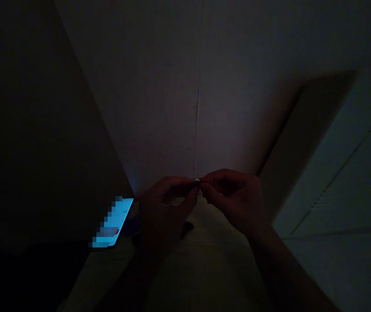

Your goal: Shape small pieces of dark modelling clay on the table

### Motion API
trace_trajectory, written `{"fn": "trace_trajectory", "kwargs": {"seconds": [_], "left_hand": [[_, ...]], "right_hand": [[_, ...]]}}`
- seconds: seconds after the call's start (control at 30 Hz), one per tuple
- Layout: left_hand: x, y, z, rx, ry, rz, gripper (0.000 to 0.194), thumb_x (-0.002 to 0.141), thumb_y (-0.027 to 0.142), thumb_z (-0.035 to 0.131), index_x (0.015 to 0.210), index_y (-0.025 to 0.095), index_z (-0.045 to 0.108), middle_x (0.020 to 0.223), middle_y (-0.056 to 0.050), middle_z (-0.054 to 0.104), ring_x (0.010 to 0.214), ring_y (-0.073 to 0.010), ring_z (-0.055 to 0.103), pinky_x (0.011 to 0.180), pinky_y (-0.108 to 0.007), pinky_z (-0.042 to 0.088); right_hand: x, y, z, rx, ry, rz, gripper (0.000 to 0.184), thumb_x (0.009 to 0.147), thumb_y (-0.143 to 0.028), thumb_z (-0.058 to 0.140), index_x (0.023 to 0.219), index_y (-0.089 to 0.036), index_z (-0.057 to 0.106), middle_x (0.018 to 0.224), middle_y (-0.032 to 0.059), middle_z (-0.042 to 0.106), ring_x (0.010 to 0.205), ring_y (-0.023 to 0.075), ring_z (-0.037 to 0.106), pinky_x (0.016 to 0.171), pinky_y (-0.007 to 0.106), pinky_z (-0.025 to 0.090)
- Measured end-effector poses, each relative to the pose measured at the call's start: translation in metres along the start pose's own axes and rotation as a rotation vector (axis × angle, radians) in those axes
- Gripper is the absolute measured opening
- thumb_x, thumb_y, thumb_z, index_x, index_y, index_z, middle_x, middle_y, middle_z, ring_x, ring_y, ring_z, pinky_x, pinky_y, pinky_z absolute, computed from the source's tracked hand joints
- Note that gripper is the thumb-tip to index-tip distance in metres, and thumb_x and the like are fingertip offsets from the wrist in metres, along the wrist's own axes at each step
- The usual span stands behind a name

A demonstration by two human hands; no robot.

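The scene is very dark. My left hand (164, 208) and my right hand (233, 199) meet at the lower middle of the head view, fingertips pinched together. Between the fingertips sits a tiny pale object (197, 179) that I cannot make out. Both hands hover over a pale surface (204, 260). A lit phone (114, 223) lies just left of my left hand, its screen glowing blue.
A pale wall (198, 86) with a vertical seam rises behind the hands. A dark mass (26, 130) fills the left side. Light panels or tiles (344, 173) slope away at the right. A small dark thing (188, 227) lies under my left hand.
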State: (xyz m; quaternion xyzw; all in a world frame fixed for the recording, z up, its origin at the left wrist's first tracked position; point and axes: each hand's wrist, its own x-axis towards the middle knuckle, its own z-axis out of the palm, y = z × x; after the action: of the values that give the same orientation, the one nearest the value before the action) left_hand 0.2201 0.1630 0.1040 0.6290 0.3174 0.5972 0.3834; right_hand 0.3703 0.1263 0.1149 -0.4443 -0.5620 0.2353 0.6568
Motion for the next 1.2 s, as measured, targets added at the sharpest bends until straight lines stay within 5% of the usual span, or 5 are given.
{"fn": "trace_trajectory", "kwargs": {"seconds": [0.23, 0.5, 0.7, 1.1, 1.2], "left_hand": [[-0.002, -0.006, -0.004, 0.121, 0.073, 0.096, 0.013, 0.076, 0.026, 0.088, 0.086, 0.027, 0.080, 0.087, 0.002, 0.081, 0.080, -0.0172, 0.077, 0.074, -0.028, 0.063], [-0.006, -0.015, -0.008, 0.218, 0.073, 0.178, 0.010, 0.079, 0.026, 0.086, 0.085, 0.029, 0.079, 0.084, 0.002, 0.078, 0.077, -0.0182, 0.074, 0.072, -0.030, 0.058], [-0.007, -0.008, -0.010, 0.248, 0.065, 0.205, 0.013, 0.078, 0.023, 0.086, 0.087, 0.029, 0.079, 0.081, 0.002, 0.077, 0.074, -0.0185, 0.072, 0.071, -0.031, 0.058], [-0.008, -0.006, -0.012, 0.160, -0.080, 0.349, 0.032, 0.082, 0.014, 0.081, 0.107, 0.033, 0.077, 0.103, 0.000, 0.078, 0.089, -0.0205, 0.075, 0.086, -0.036, 0.063], [-0.006, -0.004, -0.009, 0.007, -0.091, 0.266, 0.031, 0.082, 0.014, 0.080, 0.107, 0.031, 0.077, 0.105, -0.001, 0.075, 0.096, -0.0196, 0.074, 0.087, -0.033, 0.064]], "right_hand": [[0.002, -0.002, -0.003, 0.079, -0.080, 0.017, 0.015, 0.081, -0.020, 0.083, 0.094, -0.025, 0.085, 0.089, 0.0029, 0.082, 0.080, 0.0156, 0.077, 0.072, 0.025, 0.063], [-0.005, -0.003, 0.004, -0.070, -0.046, -0.183, 0.016, 0.087, -0.020, 0.079, 0.098, -0.031, 0.085, 0.097, 0.0044, 0.080, 0.089, 0.0200, 0.075, 0.080, 0.035, 0.063], [-0.011, -0.007, 0.006, -0.330, -0.069, -0.380, 0.025, 0.087, -0.016, 0.078, 0.109, -0.027, 0.083, 0.101, 0.0053, 0.080, 0.087, 0.0187, 0.076, 0.078, 0.032, 0.063], [-0.003, -0.005, -0.004, 0.111, -0.056, -0.054, 0.032, 0.074, -0.019, 0.091, 0.103, -0.028, 0.083, 0.097, 0.0027, 0.084, 0.083, 0.0204, 0.081, 0.081, 0.035, 0.070], [-0.002, -0.007, -0.003, 0.126, -0.031, -0.048, 0.027, 0.074, -0.019, 0.091, 0.098, -0.029, 0.083, 0.095, 0.0013, 0.084, 0.082, 0.0207, 0.081, 0.080, 0.036, 0.071]]}}
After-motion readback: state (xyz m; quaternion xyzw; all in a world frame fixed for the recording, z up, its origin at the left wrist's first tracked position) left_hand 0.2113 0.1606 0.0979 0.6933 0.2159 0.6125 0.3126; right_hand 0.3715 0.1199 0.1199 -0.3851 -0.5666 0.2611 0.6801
